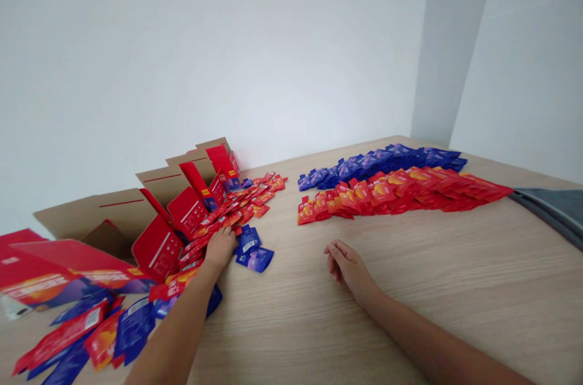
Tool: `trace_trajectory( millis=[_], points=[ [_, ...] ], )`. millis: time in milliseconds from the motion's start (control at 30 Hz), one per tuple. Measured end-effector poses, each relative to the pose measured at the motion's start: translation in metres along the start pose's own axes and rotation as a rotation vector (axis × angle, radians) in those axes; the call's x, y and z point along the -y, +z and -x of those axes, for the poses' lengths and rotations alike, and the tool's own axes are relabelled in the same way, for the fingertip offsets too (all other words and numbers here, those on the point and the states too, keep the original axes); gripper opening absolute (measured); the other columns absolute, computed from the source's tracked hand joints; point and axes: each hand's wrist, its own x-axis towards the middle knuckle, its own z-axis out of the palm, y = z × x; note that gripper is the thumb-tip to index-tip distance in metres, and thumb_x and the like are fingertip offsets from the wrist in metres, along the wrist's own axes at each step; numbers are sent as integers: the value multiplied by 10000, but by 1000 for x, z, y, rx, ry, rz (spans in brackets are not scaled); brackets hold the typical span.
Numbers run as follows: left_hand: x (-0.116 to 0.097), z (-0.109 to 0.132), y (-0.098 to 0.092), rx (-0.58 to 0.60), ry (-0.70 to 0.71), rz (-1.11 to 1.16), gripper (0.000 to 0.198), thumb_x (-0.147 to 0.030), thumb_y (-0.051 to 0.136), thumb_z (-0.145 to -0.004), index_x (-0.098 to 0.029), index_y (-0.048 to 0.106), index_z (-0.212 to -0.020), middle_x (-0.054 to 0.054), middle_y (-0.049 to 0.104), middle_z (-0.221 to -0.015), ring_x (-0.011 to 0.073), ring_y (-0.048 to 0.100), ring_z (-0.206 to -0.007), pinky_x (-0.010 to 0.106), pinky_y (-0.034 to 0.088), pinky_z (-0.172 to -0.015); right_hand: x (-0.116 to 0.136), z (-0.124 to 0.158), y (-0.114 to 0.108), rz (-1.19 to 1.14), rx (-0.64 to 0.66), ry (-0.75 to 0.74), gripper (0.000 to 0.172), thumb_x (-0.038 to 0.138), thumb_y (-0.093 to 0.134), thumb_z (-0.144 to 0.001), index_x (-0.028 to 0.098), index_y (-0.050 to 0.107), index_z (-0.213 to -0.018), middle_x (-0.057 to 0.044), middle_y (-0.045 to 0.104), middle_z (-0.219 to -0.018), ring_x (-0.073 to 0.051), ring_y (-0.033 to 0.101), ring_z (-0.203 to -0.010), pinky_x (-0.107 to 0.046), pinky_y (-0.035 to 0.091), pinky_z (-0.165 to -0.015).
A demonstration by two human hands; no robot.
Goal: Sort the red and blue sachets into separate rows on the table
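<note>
You face a plain white wall point(204, 39) that meets a second wall at a corner point(423, 69); below runs a light wooden table point(410, 263) under soft, even light.

Your left hand point(220, 248) is stretched well forward, arm nearly straight, forearm bare and running up from the lower edge of the view. Its fingers point away from you and curl down, their tips hidden. Your right hand point(347, 263) lies palm down, relaxed, fingers point(331, 251) loosely bent and pointing left toward the left hand, holding nothing. The right forearm angles in from the lower right. The two hands stay well apart.
</note>
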Motion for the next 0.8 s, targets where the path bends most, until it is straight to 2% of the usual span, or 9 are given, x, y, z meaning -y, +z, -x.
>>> trace_trajectory(
  millis=[133, 233, 300, 367, 433, 533, 600, 700, 800],
  points=[
    [13, 1, -13, -10, 96, -60, 290, -140, 372, -830, -155, 661, -808, 124, 631, -923, 239, 566, -949, 328, 404, -873, -2, -2, 0, -10, 2, -6, 296, 485, 417, -763, 191, 455, -749, 75, 462, -450, -65, 374, -323, -173, 270, -315],
    [17, 0, -27, -166, 72, -45, 325, -163, 325, -860, -160, 647, -823, 117, 622, -892, 232, 574, -900, 321, 429, -822, -3, -3, 0, -46, 0, -11, 280, 467, 434, -761, 188, 458, -744, 77, 465, -442, -60, 371, -318, -166, 266, -310],
    [10, 1, -42, -294, 39, 0, 354, -211, 280, -893, -149, 629, -908, 118, 603, -942, 227, 561, -915, 318, 436, -820, -1, -2, 0, -94, 7, 0, 278, 461, 475, -748, 183, 468, -736, 74, 477, -444, -59, 385, -322, -162, 279, -312],
    [-9, 7, -58, -386, 75, 57, 363, -257, 263, -914, -153, 603, -989, 110, 582, -998, 211, 543, -941, 306, 437, -836, 4, 1, 0, -180, 36, 30, 295, 467, 508, -747, 173, 498, -760, 62, 511, -463, -66, 424, -338, -161, 318, -327],
    [-40, 17, -73, -443, 214, 116, 334, -263, 284, -917, -175, 590, -1020, 95, 573, -1009, 192, 537, -937, 289, 445, -823, 10, 4, 1, -302, 119, 109, 360, 507, 476, -788, 158, 535, -849, 31, 569, -510, -81, 484, -369, -166, 357, -347],
    [-98, 36, -82, -467, 595, 127, 302, -189, 303, -908, -179, 579, -1031, 89, 589, -942, 181, 544, -883, 289, 462, -769, 17, 9, 1, -475, 317, 287, 518, 586, 308, -861, 148, 548, -1001, -38, 651, -621, -115, 565, -426, -179, 379, -352],
    [-133, 46, -78, -484, 805, 123, 277, -178, 318, -908, -179, 580, -1000, 76, 596, -878, 174, 551, -813, 291, 470, -713, 18, 10, 1, -551, 385, 350, 541, 576, 274, -881, 134, 575, -962, -67, 665, -658, -120, 579, -443, -182, 385, -348],
    [-165, 52, -69, -524, 912, 173, 224, -185, 353, -904, -174, 570, -960, 65, 599, -845, 171, 553, -770, 293, 472, -667, 12, 7, -2, -644, 257, 321, 370, 424, 433, -868, 117, 603, -751, -50, 643, -617, -82, 549, -433, -154, 394, -365],
    [-173, 53, -63, -572, 874, 332, 184, -173, 376, -895, -186, 544, -967, 64, 599, -881, 171, 556, -809, 300, 472, -700, 6, 2, -5, -687, 99, 214, 225, 330, 602, -760, 129, 588, -660, -11, 613, -566, -52, 497, -403, -134, 377, -362]
  ],
)
